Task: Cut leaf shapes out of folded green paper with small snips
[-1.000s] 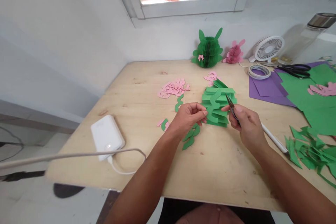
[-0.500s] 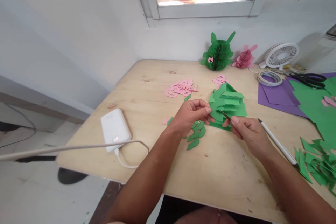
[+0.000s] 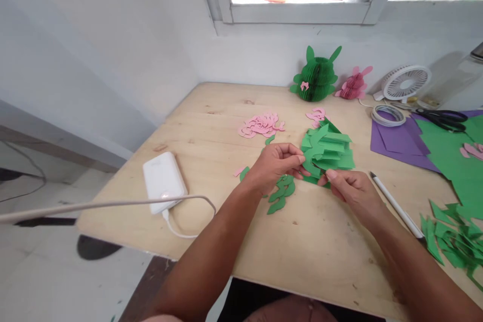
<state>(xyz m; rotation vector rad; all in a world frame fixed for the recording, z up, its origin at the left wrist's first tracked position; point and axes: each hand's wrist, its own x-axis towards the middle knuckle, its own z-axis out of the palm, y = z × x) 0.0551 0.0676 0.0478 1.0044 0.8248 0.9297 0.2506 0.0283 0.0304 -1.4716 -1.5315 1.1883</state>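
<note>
My left hand [image 3: 281, 163] pinches the edge of a curved green paper cutout [image 3: 312, 153] between thumb and fingers. The cutout lies over a stack of folded green paper [image 3: 335, 147]. Close to its lower right edge, my right hand [image 3: 345, 183] is closed in a pinch. The thin dark pointed tool in its fingers is nearly all hidden now. Wavy green cutouts [image 3: 281, 193] rest on the table just below my left hand. A pile of pink paper cutouts [image 3: 262, 125] lies beyond it.
Right of my hands lie a white pen [image 3: 396, 205], green scraps [image 3: 453, 236] and purple paper [image 3: 400, 136]. Black-handled scissors [image 3: 443, 118], a small fan [image 3: 403, 83] and honeycomb paper figures [image 3: 317, 78] stand or lie behind. A white power bank [image 3: 165, 181] with its cable is at left.
My right hand has shifted slightly left and down, and the tool's dark tip no longer shows plainly over the green paper. My left hand keeps its pinch. The view has shifted slightly.
</note>
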